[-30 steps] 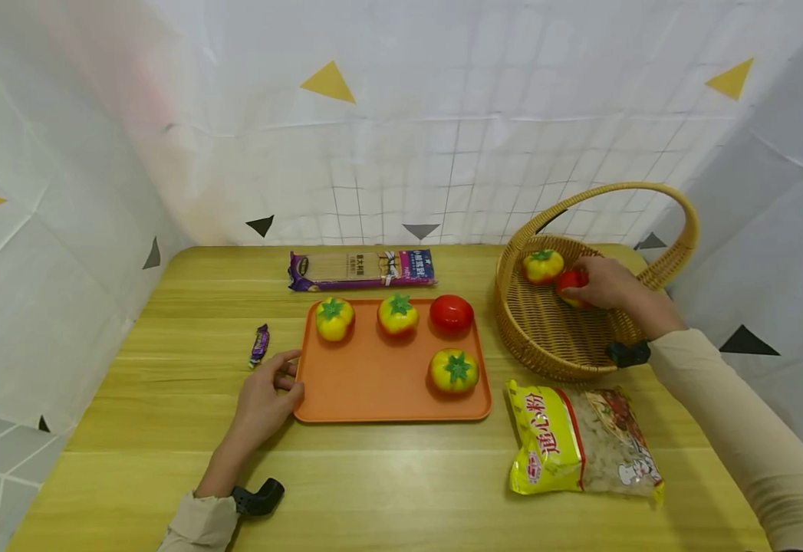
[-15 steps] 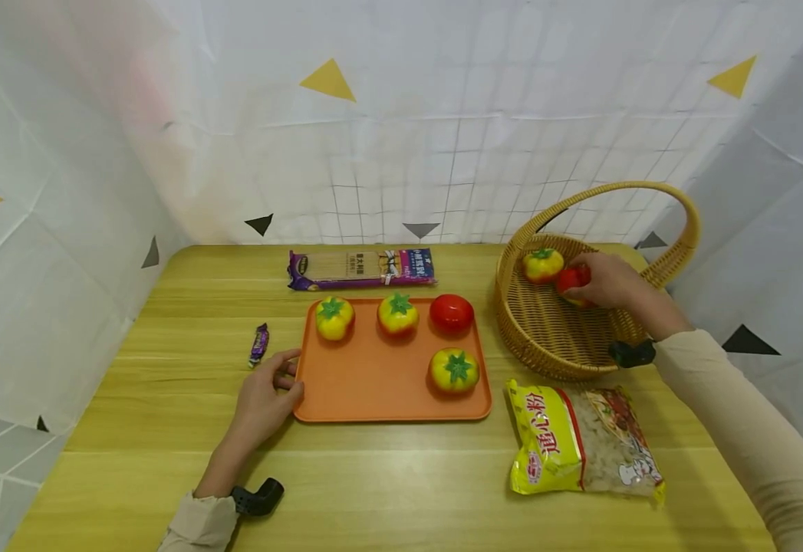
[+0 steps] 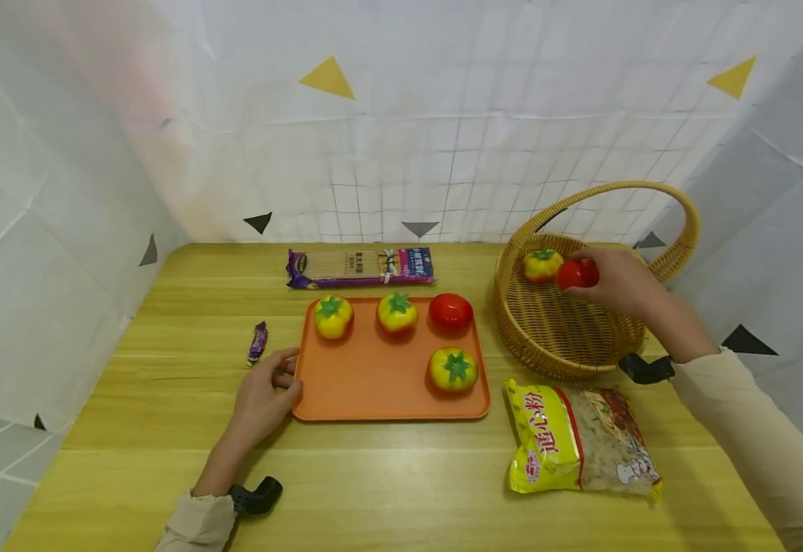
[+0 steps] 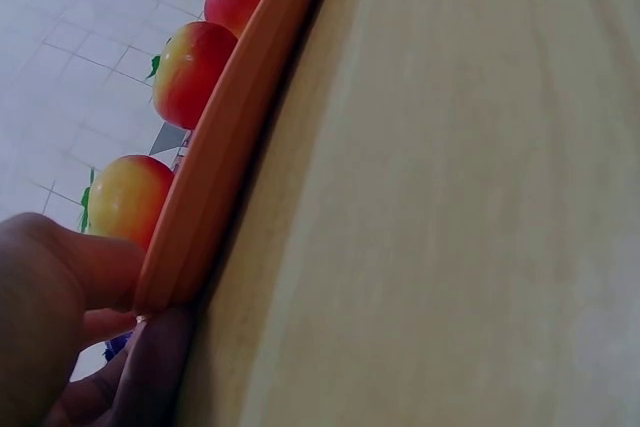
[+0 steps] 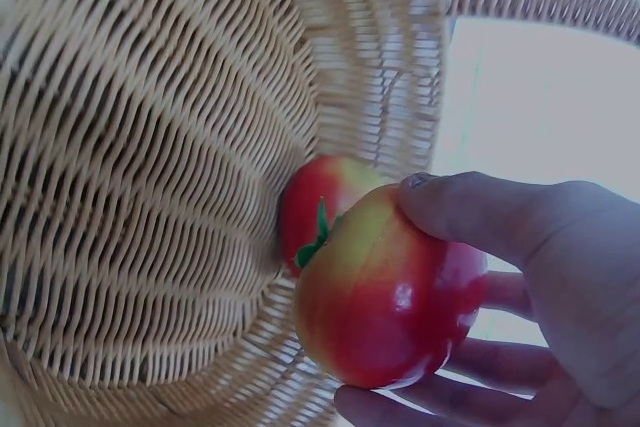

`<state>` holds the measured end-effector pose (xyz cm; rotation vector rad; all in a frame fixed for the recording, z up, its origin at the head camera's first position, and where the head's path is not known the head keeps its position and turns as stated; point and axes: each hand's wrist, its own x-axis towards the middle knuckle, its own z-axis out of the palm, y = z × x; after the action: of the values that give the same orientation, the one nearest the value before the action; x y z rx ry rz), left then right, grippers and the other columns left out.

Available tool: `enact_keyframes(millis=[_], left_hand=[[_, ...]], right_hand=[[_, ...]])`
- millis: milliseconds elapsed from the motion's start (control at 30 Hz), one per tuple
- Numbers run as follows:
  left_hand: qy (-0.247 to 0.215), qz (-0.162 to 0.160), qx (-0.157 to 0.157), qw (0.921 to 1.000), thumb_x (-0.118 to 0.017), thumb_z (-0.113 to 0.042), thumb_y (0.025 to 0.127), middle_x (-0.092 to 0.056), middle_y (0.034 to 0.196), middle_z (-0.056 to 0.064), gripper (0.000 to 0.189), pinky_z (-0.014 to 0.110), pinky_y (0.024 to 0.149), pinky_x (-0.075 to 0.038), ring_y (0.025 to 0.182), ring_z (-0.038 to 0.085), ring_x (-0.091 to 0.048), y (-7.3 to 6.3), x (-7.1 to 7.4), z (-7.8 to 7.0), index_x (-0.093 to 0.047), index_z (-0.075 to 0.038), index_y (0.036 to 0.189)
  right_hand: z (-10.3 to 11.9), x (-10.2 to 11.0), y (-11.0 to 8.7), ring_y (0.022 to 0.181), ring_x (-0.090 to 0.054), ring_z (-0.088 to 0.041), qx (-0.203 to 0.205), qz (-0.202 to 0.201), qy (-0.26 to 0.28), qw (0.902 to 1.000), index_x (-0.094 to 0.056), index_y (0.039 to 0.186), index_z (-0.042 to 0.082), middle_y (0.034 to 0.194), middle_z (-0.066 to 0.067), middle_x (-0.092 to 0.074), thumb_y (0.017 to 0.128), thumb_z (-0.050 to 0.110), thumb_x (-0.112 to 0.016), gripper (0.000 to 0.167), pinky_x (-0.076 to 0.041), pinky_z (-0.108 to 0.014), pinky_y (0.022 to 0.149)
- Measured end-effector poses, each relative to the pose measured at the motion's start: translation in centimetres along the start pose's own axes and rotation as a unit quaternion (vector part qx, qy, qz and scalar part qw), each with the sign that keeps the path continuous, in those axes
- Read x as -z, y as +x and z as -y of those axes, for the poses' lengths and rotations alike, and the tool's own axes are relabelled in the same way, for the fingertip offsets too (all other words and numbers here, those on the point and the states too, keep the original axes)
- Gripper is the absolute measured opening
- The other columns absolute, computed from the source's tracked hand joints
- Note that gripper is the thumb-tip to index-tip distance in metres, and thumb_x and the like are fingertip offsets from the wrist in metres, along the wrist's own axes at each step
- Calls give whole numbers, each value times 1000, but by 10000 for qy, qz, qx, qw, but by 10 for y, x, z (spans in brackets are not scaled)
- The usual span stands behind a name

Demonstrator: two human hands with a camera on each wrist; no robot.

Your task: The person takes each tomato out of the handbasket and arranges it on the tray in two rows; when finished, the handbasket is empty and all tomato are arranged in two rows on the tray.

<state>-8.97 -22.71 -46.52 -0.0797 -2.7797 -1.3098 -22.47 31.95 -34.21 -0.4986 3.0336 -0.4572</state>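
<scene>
My right hand [image 3: 618,280] grips a red-and-yellow toy tomato [image 5: 390,292] between thumb and fingers, over the wicker basket [image 3: 525,337]. Another toy tomato [image 3: 541,266] lies in the basket, partly behind the held one in the right wrist view. On the left, my left hand [image 3: 263,399] pinches the rim of an orange tray [image 3: 366,383] near its corner, with digits on both sides of the edge in the left wrist view. The tray bears several toy tomatoes: most show yellow tops with green leaves, and one tomato [image 3: 451,313] shows only red.
Behind the tray lies a purple pack of spaghetti [image 3: 360,267]. A yellow bag of macaroni [image 3: 580,441] is in front of the basket, whose tall handle [image 3: 687,230] arches up. A small purple-wrapped candy [image 3: 258,343] lies left of the tray on the wooden table [image 3: 387,491].
My right hand has raised the tomato from the basket's bottom and turned it, so more of its red side shows. The left hand and the tray stay in place.
</scene>
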Motion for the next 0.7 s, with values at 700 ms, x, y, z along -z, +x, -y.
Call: enact_keyframes(millis=[700], left_hand=[[-89, 4, 33, 10000, -68, 0, 86, -66, 106, 11, 51, 32, 73, -53, 85, 18, -67, 0, 0, -2, -60, -6, 136]], right_hand=[[45, 6, -32, 100, -60, -43, 44, -611, 92, 9981, -52, 133, -4, 122, -27, -59, 85, 24, -79, 62, -53, -59, 76]])
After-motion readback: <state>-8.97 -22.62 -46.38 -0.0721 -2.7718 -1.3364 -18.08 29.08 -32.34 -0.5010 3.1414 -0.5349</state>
